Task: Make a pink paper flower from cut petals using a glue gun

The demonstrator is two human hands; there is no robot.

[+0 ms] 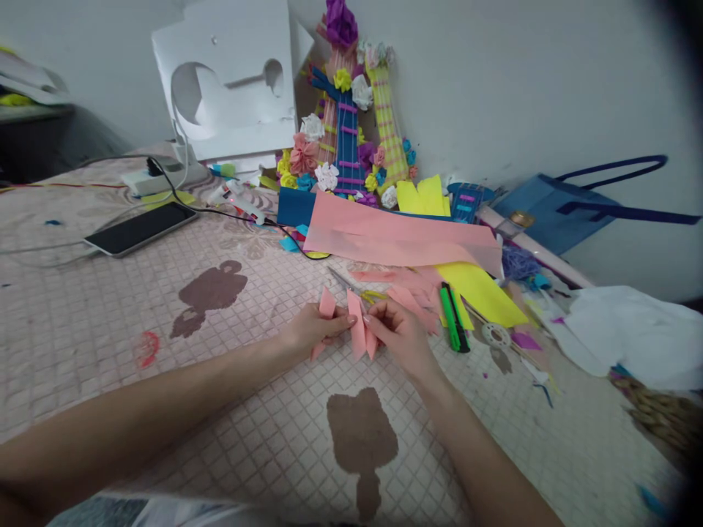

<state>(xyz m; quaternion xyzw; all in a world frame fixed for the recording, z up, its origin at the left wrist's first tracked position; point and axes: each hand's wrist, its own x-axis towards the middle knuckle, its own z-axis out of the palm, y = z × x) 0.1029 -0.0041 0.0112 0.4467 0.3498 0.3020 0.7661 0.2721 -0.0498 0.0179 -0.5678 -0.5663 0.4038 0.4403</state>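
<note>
Several short pink paper strips (pixel 357 331) are held upright between my two hands, above the patterned tablecloth. My left hand (pixel 319 327) pinches strips between thumb and fingers, one of them sticking up past the knuckles. From the other side my right hand (pixel 396 329) has its thumb and fingertips closed on the right edge of the strips. Just behind the hands lie scissors (pixel 351 284) with yellow handles, partly covered by the strips. More cut pink pieces (pixel 414 304) are scattered beside my right hand.
A green box cutter (pixel 452 318) lies to the right. Behind are a large pink sheet (pixel 400 234), yellow paper (pixel 483 293) and a glue gun (pixel 242 205) with its cable. A phone (pixel 141 228) rests at left. Paper-flower decorated guitar shapes (pixel 348 139) lean on the wall.
</note>
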